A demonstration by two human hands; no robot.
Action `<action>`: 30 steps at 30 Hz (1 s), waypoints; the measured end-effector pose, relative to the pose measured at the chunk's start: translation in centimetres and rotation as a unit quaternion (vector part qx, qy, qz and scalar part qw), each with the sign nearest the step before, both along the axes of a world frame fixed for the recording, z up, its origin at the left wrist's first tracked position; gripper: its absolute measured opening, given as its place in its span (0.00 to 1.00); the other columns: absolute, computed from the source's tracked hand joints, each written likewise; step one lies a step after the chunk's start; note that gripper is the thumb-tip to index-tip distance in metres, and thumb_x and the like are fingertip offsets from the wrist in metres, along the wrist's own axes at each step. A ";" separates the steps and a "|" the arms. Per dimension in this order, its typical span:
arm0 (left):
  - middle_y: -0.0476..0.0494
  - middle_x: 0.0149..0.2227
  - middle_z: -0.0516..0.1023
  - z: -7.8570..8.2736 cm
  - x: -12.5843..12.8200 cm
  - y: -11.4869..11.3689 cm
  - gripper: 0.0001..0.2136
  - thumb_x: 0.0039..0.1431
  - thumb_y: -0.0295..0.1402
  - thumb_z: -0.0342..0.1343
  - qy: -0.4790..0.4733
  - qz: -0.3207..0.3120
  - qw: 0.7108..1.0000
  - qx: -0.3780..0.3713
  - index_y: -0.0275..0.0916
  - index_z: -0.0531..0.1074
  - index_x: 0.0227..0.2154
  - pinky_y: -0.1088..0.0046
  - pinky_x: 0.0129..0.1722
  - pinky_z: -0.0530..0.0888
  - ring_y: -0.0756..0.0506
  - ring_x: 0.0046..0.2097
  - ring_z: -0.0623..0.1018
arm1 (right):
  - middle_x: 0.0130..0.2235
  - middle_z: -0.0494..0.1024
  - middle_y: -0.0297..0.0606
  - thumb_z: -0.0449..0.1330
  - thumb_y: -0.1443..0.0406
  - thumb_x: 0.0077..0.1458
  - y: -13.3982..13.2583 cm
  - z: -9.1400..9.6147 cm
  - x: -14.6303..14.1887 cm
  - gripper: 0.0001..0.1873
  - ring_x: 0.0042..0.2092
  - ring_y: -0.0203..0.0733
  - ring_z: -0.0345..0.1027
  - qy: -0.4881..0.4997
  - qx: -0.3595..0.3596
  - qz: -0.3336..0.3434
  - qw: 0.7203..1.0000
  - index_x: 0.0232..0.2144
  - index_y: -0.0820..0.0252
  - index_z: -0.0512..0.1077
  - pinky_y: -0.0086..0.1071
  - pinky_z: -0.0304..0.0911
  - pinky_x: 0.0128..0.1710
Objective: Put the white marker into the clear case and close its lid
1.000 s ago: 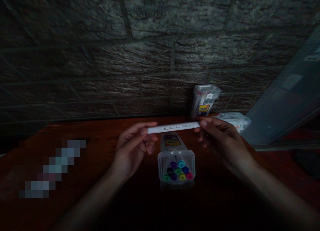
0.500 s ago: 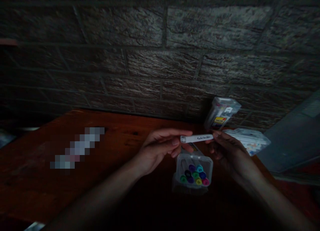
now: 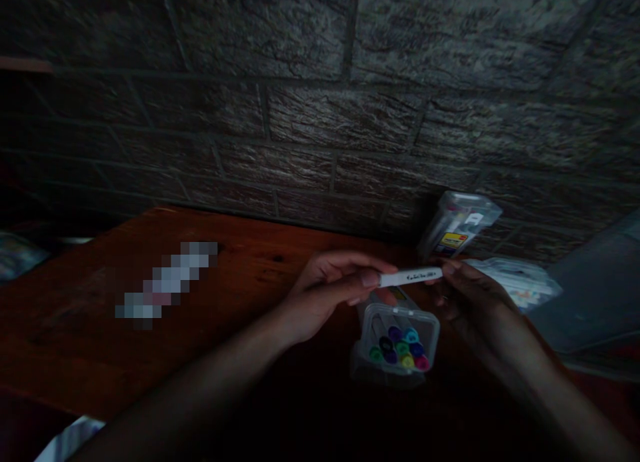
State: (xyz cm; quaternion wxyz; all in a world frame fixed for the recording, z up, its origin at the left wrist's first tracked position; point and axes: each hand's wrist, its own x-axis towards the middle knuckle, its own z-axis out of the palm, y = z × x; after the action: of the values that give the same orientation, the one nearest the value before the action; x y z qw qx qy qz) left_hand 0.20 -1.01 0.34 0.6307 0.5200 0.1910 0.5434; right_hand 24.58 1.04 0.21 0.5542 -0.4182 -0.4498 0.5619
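Note:
A white marker (image 3: 411,277) with dark lettering lies nearly level between my two hands. My left hand (image 3: 327,292) pinches its left end between thumb and fingers. At the other end, the fingertips of my right hand (image 3: 477,302) grip it. Just below the marker is a clear plastic case (image 3: 435,329), its open end facing me. Inside it are several markers (image 3: 403,349) with green, purple, black, blue, yellow and pink ends. The marker's two tips are covered by my fingers.
A second clear case (image 3: 457,225) with a yellow label stands by the brick wall (image 3: 310,115). Beside my right hand lies another clear container (image 3: 525,282) with white contents. A pixelated object (image 3: 170,282) rests on the left of the wooden table (image 3: 240,249).
My left thumb and fingers now cover the marker's left end, which showed before. The whole scene has shifted slightly to the right in view. Both hands still hold the marker.

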 end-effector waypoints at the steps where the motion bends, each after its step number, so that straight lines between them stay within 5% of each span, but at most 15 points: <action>1: 0.40 0.33 0.86 0.0 0.0 0.0 0.08 0.60 0.38 0.67 -0.001 0.002 1.000 0.002 0.43 0.86 0.40 0.72 0.28 0.63 0.47 0.29 0.78 | 0.29 0.82 0.35 0.80 0.57 0.44 0.0 0.0 0.0 0.15 0.24 0.33 0.70 -0.001 -0.001 0.000 1.000 0.35 0.54 0.85 0.20 0.64 0.18; 30: 0.43 0.33 0.87 -0.2 -0.1 0.1 0.08 0.62 0.32 0.65 -0.027 -0.037 0.999 0.011 0.47 0.86 0.42 0.74 0.30 0.60 0.51 0.29 0.74 | 0.27 0.81 0.32 0.83 0.55 0.34 -0.1 0.5 -0.2 0.24 0.23 0.30 0.70 0.015 -0.030 -0.018 0.999 0.34 0.56 0.85 0.17 0.65 0.18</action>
State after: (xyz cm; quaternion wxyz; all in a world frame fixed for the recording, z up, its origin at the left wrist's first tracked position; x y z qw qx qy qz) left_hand 0.12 -0.95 0.10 0.6496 0.5190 0.1484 0.5354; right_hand 24.36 0.89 0.69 0.5581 -0.4337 -0.4170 0.5715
